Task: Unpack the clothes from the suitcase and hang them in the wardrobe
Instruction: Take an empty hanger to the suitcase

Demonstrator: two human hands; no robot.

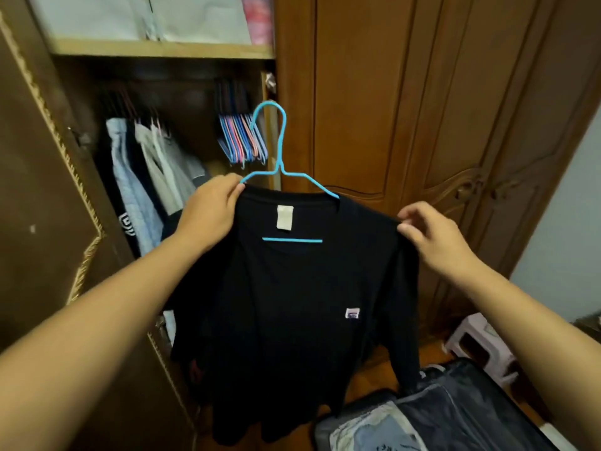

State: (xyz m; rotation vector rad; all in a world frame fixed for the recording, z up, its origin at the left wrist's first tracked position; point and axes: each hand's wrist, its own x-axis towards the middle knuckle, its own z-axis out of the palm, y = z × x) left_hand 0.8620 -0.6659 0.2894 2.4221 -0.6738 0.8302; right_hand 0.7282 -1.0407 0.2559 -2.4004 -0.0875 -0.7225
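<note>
You hold a matt black cloth shirt (292, 304) on a smooth, glossy blue hanger (282, 151); the wardrobe doors (422, 109) before you are polished carved wood; your suitcase (455, 415) shows dull grey fabric lining; the stool (481, 346) looks smooth plastic.

gap: between hung clothes (143, 170) and spare hangers (242, 141) | blocked: closed door (406, 92)

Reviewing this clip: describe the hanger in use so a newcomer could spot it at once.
Start at the open wardrobe, then look just in front of it at the black T-shirt held up by the left hand and right hand. The light blue hanger sits inside its collar, alone, unlike the bunched spare hangers on the rail.
</note>
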